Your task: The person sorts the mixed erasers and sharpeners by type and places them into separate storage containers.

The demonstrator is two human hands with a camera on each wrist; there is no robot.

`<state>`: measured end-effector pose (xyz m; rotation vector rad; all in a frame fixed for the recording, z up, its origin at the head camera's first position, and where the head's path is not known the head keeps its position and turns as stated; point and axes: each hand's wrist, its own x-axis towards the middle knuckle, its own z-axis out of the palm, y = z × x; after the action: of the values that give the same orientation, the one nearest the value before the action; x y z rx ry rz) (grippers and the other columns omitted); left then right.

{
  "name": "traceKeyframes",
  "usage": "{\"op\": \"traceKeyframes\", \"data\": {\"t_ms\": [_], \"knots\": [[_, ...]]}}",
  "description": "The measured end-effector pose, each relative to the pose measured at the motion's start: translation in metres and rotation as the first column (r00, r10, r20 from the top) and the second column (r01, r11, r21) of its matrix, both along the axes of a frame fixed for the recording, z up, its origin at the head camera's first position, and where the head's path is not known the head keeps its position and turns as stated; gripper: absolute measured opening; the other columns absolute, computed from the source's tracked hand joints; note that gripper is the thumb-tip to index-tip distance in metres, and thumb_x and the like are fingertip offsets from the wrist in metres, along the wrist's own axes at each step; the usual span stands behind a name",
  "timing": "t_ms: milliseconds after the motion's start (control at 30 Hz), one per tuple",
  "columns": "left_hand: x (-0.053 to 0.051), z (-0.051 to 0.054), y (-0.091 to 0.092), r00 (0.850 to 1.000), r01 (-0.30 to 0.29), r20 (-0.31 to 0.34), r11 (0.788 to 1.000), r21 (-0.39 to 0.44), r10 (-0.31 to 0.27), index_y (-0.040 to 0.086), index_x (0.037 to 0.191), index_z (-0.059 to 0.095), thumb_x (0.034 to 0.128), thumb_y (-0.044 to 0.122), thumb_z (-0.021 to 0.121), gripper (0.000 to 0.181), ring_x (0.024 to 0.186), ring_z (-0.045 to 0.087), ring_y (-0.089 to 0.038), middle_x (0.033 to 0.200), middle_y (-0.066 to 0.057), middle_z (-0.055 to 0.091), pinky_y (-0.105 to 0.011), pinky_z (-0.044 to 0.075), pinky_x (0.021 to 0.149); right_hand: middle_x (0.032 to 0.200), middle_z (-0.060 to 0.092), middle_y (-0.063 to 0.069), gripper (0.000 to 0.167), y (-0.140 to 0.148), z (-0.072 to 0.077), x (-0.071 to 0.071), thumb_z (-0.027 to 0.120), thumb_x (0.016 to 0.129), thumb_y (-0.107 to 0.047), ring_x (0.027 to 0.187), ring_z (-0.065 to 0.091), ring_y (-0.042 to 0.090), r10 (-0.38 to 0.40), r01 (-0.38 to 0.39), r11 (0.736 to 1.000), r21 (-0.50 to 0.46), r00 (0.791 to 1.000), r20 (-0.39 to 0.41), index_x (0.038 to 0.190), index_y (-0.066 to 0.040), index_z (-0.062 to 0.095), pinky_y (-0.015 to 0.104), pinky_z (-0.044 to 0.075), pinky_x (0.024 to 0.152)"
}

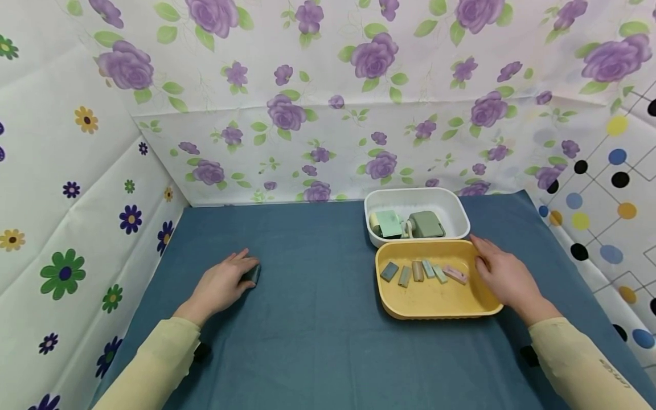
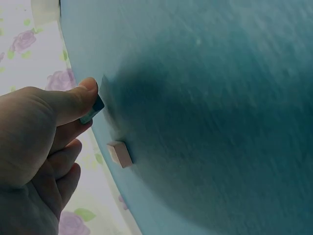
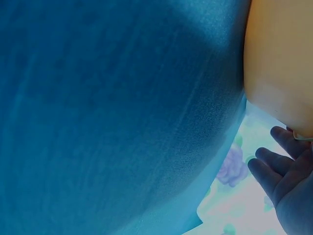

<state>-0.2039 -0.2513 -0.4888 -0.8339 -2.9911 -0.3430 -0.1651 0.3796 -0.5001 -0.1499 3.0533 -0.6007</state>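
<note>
My left hand (image 1: 222, 285) is at the left part of the cloth. It pinches a small dark teal block (image 2: 93, 111) between thumb and forefinger, with the other fingers loosely bent. Below those fingers in the left wrist view, a small pinkish-beige block (image 2: 120, 154) lies on the cloth; the hand hides it from the head view. On the right, my right hand (image 1: 507, 282) holds the right rim of a yellow tray (image 1: 435, 309), thumb on the inner side. Several small blocks, among them a pink one (image 1: 455, 274) and a dark grey-green one (image 1: 389, 271), lie in the tray.
Right behind the yellow tray stands a white tray (image 1: 453, 213) holding a mint-green piece (image 1: 389, 224) and a grey-green box-like item (image 1: 427, 224). A blue cloth (image 1: 307, 341) covers the table. Flowered sheets (image 1: 328, 142) rise at the back and the sides.
</note>
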Motion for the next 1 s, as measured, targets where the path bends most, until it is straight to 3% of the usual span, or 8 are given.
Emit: {"op": "traceKeyframes", "data": {"t_ms": [333, 667, 1000], "knots": [[0.003, 0.000, 0.011, 1.000, -0.010, 0.003, 1.000, 0.028, 0.010, 0.003, 0.142, 0.069, 0.0924, 0.016, 0.087, 0.054, 0.144, 0.050, -0.047, 0.149, -0.021, 0.062, -0.064, 0.049, 0.110, 0.166, 0.039, 0.027, 0.065, 0.000, -0.001, 0.000, 0.053, 0.114, -0.026, 0.147, 0.040, 0.055, -0.004, 0.004, 1.000, -0.005, 1.000, -0.002, 0.171, -0.010, 0.027, 0.074, 0.034, 0.115], [0.012, -0.002, 0.045, 0.999, -0.035, 0.007, 0.994, 0.102, 0.035, 0.005, 0.142, 0.070, 0.0920, 0.030, 0.088, 0.058, 0.143, 0.051, -0.048, 0.151, -0.022, 0.060, -0.072, 0.040, 0.114, 0.165, 0.039, 0.028, 0.065, 0.000, 0.000, 0.001, 0.053, 0.113, -0.024, 0.147, 0.041, 0.055, -0.003, 0.003, 1.000, -0.006, 1.000, -0.016, 0.171, -0.010, 0.027, 0.074, 0.035, 0.115], [0.015, 0.001, 0.076, 0.999, -0.013, -0.027, 0.991, 0.132, 0.016, 0.007, 0.137, 0.073, 0.0907, 0.034, 0.089, 0.056, 0.141, 0.055, -0.045, 0.150, -0.022, 0.061, -0.061, 0.054, 0.104, 0.165, 0.040, 0.028, 0.064, 0.000, -0.001, 0.000, 0.054, 0.113, -0.023, 0.147, 0.041, 0.055, -0.007, 0.007, 1.000, -0.001, 0.999, -0.031, 0.170, -0.008, 0.029, 0.074, 0.035, 0.115]]}}
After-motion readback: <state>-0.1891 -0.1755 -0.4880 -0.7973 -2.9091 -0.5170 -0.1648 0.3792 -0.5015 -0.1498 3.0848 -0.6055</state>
